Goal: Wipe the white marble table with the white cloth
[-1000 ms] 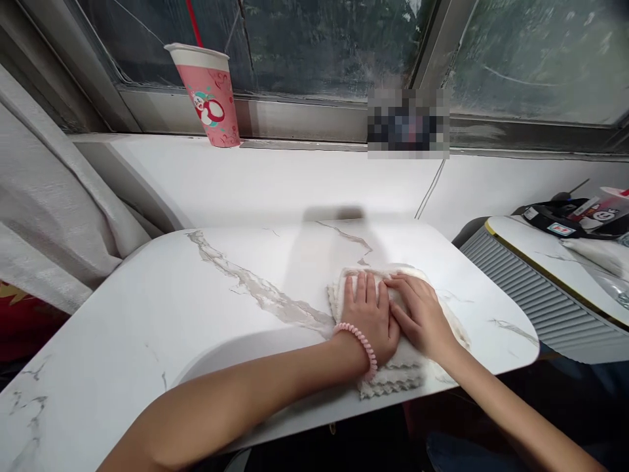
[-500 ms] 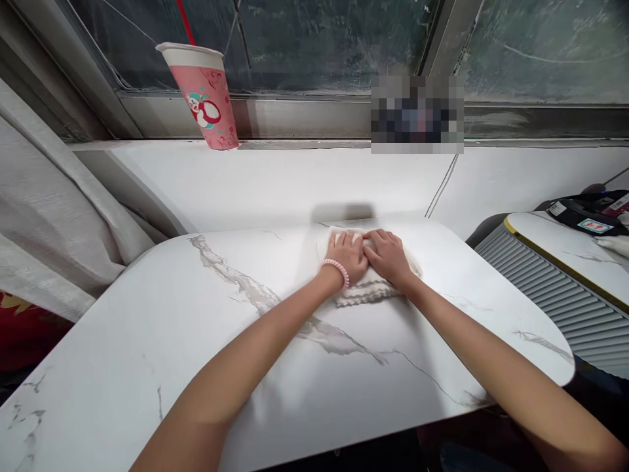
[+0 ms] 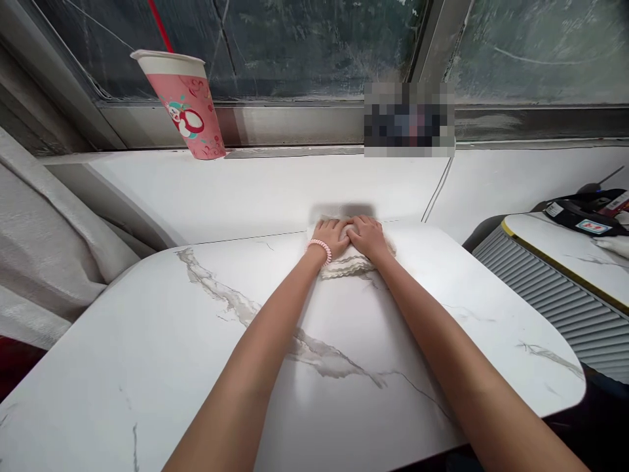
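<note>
A white, grey-veined table (image 3: 147, 341) with rounded corners fills the foreground, its far edge along a white wall (image 3: 275, 187). Behind the table runs a metal-framed window (image 3: 314, 46), its panes dark and smeared; off the table's left end hangs a pale curtain (image 3: 39, 216), and beyond its right end stands a second table (image 3: 555, 301) with a ribbed grey front and a yellow trim. A pink paper cup (image 3: 189, 108) holding a red straw stands on the sill behind the table's left half, while a pixelated patch (image 3: 409, 121) masks an object behind the right half. A folded off-white cloth (image 3: 348, 265) — its near edge scalloped — lies at the middle of the table's far edge. The person's left hand (image 3: 331, 237) bears down on it there, fingers outstretched and slightly parted; just beside it on the cloth is the right hand (image 3: 368, 236), fingers closer together and lightly bent — whether the fingertips hook over the cloth's far side cannot be told. A pink coiled bracelet (image 3: 324, 246) rings the left wrist, near the table's far edge.
</note>
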